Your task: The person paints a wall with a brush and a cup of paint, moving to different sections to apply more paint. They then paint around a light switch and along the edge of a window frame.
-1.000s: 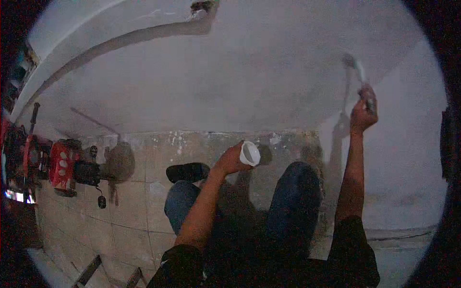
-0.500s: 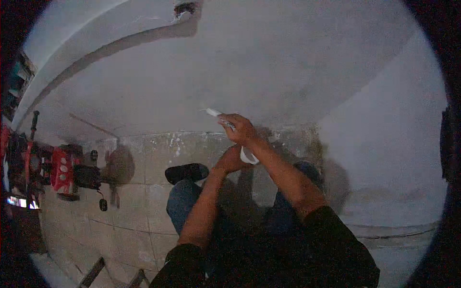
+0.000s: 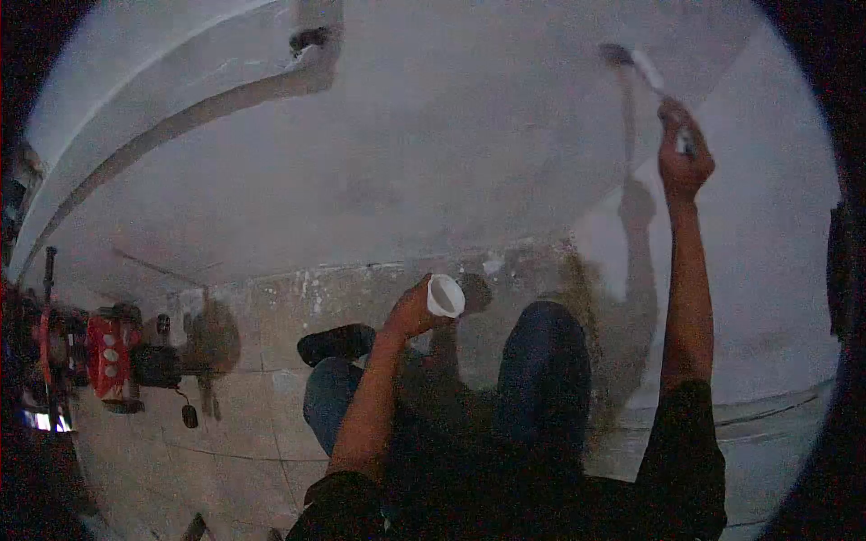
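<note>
A grey wall (image 3: 469, 171) fills our twelve o'clock. Our left hand (image 3: 411, 311) curls round a white cup (image 3: 456, 290); our right hand (image 3: 687, 164), at two o'clock, clasps a brush (image 3: 644, 68).

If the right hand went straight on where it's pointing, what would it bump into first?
Probably the pale wall: the right hand points up towards it, with the brush it holds leading. I can't tell whether the brush's dark tip touches the wall.
</note>
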Action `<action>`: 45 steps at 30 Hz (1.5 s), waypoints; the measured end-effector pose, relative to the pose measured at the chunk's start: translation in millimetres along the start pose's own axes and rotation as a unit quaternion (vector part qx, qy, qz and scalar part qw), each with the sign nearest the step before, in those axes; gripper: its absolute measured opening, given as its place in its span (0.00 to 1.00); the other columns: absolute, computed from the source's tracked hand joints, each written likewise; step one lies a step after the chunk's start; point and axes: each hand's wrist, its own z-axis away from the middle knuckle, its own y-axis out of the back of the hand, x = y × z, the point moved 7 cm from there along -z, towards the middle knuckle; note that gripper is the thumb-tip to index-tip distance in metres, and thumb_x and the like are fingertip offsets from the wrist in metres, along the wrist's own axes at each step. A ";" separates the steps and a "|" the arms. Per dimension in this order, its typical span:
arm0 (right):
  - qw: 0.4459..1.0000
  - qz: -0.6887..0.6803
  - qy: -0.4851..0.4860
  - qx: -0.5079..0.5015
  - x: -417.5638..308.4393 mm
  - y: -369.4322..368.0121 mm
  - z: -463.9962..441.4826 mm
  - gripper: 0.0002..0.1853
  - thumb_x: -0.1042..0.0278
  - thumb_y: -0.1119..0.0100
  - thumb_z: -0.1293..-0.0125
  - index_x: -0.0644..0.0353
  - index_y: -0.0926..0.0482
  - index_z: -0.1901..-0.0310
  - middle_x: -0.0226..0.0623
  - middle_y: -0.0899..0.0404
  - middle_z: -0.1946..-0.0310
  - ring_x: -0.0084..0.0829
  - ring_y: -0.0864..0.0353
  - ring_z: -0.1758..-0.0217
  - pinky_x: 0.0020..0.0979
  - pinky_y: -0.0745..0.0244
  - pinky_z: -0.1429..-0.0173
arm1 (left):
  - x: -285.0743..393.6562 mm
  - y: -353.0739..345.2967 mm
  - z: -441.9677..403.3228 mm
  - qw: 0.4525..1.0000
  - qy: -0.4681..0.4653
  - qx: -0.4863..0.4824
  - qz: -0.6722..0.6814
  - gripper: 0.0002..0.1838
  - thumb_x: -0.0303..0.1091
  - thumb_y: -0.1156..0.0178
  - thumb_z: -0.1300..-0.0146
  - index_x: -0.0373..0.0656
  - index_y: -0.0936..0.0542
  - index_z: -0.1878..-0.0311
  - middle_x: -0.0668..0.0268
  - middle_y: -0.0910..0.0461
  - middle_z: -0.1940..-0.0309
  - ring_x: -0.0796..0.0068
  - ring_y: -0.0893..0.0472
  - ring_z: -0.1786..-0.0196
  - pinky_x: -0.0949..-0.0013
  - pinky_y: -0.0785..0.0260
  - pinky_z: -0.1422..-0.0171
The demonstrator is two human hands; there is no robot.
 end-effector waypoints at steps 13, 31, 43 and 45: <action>0.933 -0.233 0.041 -0.273 -139.2 -83.7 197.4 0.24 0.78 0.28 0.38 0.56 0.17 0.40 0.44 0.12 0.48 0.44 0.12 0.45 0.42 0.15 0.42 | 3.5 -3.6 2.5 0.999 0.033 -0.023 -0.031 0.65 0.52 0.15 0.56 0.31 0.41 0.20 0.46 0.25 0.29 0.46 0.25 0.28 0.51 0.31 0.24; 0.633 -0.525 -0.505 -0.262 -94.5 -118.3 258.6 0.15 0.56 0.31 0.28 0.63 0.13 0.59 0.31 0.14 0.72 0.23 0.17 0.70 0.33 0.22 0.64 | 67.3 37.4 18.6 0.967 0.168 0.152 -0.116 0.57 0.53 0.16 0.52 0.35 0.35 0.25 0.45 0.21 0.35 0.47 0.21 0.31 0.50 0.27 0.28; 0.597 -0.557 -0.315 -0.485 -185.1 -74.4 239.5 0.15 0.59 0.31 0.29 0.62 0.12 0.50 0.40 0.12 0.70 0.22 0.17 0.71 0.30 0.22 0.64 | 129.3 38.2 38.1 0.966 0.081 0.203 -0.140 0.42 0.37 0.15 0.53 0.43 0.24 0.34 0.55 0.16 0.42 0.52 0.16 0.39 0.55 0.23 0.36; 0.600 -0.552 -0.298 -0.496 -187.6 -80.7 234.7 0.15 0.58 0.30 0.29 0.62 0.12 0.50 0.41 0.12 0.69 0.23 0.16 0.71 0.30 0.21 0.64 | 128.3 39.5 29.2 0.967 0.083 0.207 -0.124 0.41 0.36 0.15 0.53 0.43 0.24 0.35 0.55 0.17 0.42 0.52 0.16 0.39 0.55 0.23 0.36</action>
